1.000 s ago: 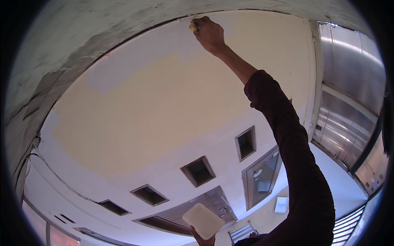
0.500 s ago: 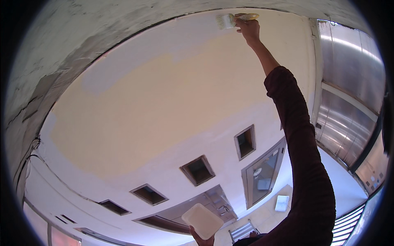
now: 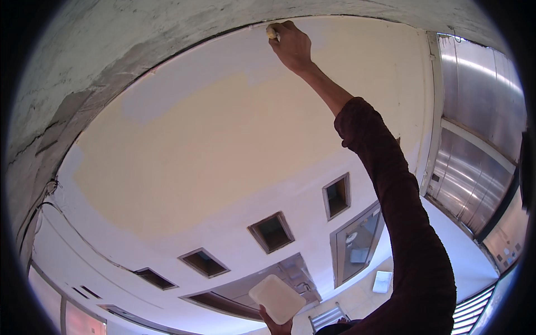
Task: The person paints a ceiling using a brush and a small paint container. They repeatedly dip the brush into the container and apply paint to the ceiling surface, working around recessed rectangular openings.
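Note:
High at the wall's top edge, my right hand (image 3: 293,46) is closed around a paintbrush (image 3: 271,32). Only the yellowish end of its handle shows; my hand hides the bristles. The wall (image 3: 184,151) is cream in the middle, with a pale lilac-white painted band (image 3: 167,89) along the top and more of that colour lower down. Low in the picture, my left hand (image 3: 276,325) grips a white shallow plastic tray (image 3: 277,297) by its near edge. What the tray holds, if anything, cannot be made out.
A rough grey concrete ceiling (image 3: 139,33) meets the wall top. Several small square openings (image 3: 271,232) run below the cream area, above a window (image 3: 357,243). Cables (image 3: 72,223) hang at left. Metal sheets (image 3: 474,84) stand at right. A white container (image 3: 382,282) rests on the floor.
My right hand has moved left along the wall top and turned, so the brush's bristles are now out of sight. My left hand and the tray have hardly moved.

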`<state>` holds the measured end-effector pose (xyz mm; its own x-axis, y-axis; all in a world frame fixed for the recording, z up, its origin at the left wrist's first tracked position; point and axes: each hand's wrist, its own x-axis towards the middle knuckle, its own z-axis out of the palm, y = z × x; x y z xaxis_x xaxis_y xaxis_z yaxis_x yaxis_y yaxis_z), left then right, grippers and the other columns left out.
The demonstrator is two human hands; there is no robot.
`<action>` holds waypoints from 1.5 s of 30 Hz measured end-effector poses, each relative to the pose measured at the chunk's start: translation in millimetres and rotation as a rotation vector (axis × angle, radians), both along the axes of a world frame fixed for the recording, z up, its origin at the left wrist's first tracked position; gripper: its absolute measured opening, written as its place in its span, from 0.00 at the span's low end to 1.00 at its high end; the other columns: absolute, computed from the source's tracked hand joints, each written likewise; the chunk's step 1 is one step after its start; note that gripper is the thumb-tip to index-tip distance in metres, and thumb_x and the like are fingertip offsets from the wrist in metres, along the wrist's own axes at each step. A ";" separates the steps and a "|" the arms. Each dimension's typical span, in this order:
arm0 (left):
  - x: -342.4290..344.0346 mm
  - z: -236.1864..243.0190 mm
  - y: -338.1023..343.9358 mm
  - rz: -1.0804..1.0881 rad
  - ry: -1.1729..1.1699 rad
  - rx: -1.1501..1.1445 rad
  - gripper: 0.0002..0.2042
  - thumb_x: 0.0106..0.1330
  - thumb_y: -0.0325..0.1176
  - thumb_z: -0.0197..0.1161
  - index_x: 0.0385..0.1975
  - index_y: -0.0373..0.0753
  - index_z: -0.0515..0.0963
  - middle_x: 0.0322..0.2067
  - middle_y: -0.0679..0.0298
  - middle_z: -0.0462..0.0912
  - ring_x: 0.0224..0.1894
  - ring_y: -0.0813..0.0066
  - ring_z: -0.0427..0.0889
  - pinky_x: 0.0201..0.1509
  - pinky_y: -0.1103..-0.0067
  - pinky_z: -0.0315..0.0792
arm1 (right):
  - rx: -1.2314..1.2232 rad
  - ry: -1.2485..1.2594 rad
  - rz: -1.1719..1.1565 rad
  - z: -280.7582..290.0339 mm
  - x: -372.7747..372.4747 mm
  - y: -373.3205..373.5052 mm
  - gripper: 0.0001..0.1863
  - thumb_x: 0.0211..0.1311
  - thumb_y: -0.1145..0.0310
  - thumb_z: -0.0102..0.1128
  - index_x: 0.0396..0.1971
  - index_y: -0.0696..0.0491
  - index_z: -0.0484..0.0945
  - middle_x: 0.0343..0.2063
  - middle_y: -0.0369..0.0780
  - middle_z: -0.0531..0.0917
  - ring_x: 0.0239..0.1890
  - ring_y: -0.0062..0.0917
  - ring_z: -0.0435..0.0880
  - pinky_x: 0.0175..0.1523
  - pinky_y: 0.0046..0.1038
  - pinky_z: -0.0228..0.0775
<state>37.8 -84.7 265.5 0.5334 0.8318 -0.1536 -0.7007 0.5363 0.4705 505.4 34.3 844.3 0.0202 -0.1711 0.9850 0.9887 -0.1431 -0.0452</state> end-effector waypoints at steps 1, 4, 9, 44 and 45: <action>-1.3 2.1 -3.2 0.016 0.008 0.009 0.37 0.64 0.65 0.57 0.67 0.49 0.63 0.59 0.62 0.74 0.59 0.57 0.76 0.55 0.52 0.76 | -0.034 -0.007 0.037 -3.6 -25.2 8.3 0.15 0.54 0.68 0.68 0.43 0.47 0.84 0.42 0.39 0.84 0.38 0.37 0.86 0.41 0.37 0.79; 5.1 5.0 -0.4 -0.028 0.005 0.059 0.37 0.64 0.65 0.58 0.68 0.49 0.62 0.59 0.61 0.73 0.60 0.57 0.75 0.56 0.52 0.76 | -0.048 -0.105 0.136 -8.2 -63.3 15.7 0.12 0.54 0.70 0.68 0.40 0.47 0.83 0.40 0.39 0.83 0.33 0.36 0.85 0.37 0.36 0.78; 0.7 21.3 -8.9 -0.028 -0.005 0.014 0.36 0.65 0.63 0.58 0.68 0.49 0.62 0.60 0.61 0.73 0.61 0.55 0.75 0.57 0.49 0.75 | -0.062 0.112 0.538 -20.3 -79.4 6.8 0.10 0.58 0.67 0.63 0.39 0.50 0.85 0.31 0.43 0.86 0.31 0.35 0.85 0.38 0.35 0.78; -2.5 22.8 -12.5 -0.022 -0.075 -0.014 0.35 0.66 0.61 0.58 0.67 0.47 0.65 0.58 0.63 0.76 0.59 0.58 0.77 0.58 0.54 0.76 | -0.070 0.197 0.677 -101.9 -105.9 23.9 0.09 0.60 0.70 0.63 0.39 0.54 0.84 0.39 0.39 0.86 0.37 0.25 0.85 0.43 0.27 0.77; -2.5 22.8 -13.3 -0.019 -0.070 -0.009 0.35 0.66 0.61 0.58 0.68 0.47 0.65 0.59 0.63 0.76 0.59 0.58 0.77 0.59 0.54 0.76 | -0.029 0.248 0.768 -105.2 -82.7 17.6 0.08 0.61 0.70 0.63 0.39 0.55 0.84 0.35 0.37 0.86 0.34 0.20 0.83 0.41 0.25 0.77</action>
<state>35.3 -98.0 288.2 0.5585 0.8203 -0.1231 -0.7214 0.5536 0.4160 422.7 51.8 739.1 0.3404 0.0054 0.9403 0.7732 0.5674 -0.2831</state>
